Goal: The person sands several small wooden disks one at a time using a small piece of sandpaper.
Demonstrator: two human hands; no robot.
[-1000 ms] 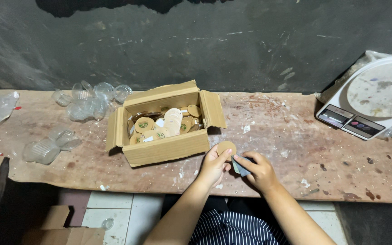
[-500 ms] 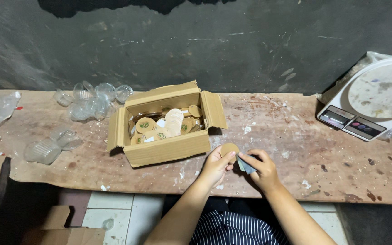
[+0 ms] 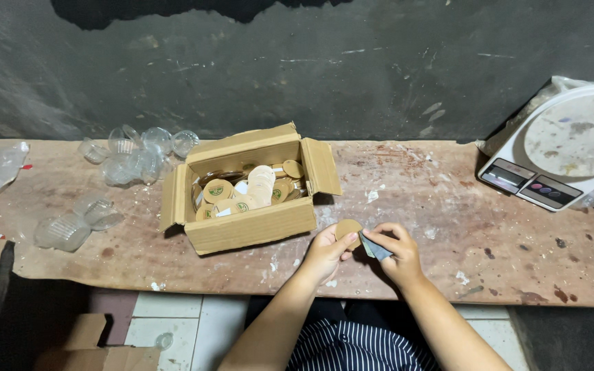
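Her left hand [image 3: 326, 249] pinches a brown disc [image 3: 347, 229], the right hand [image 3: 399, 253] grips a small dark piece [image 3: 375, 246]; peeling carelessly could tear it.

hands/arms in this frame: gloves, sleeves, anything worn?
No gloves. The left hand and right hand are both bare, and both forearms are uncovered as far as the bottom edge of the frame, so no sleeves show. No watch, ring or band is visible on either wrist or on the fingers. The only clothing in view is a dark garment with thin white stripes between the arms.
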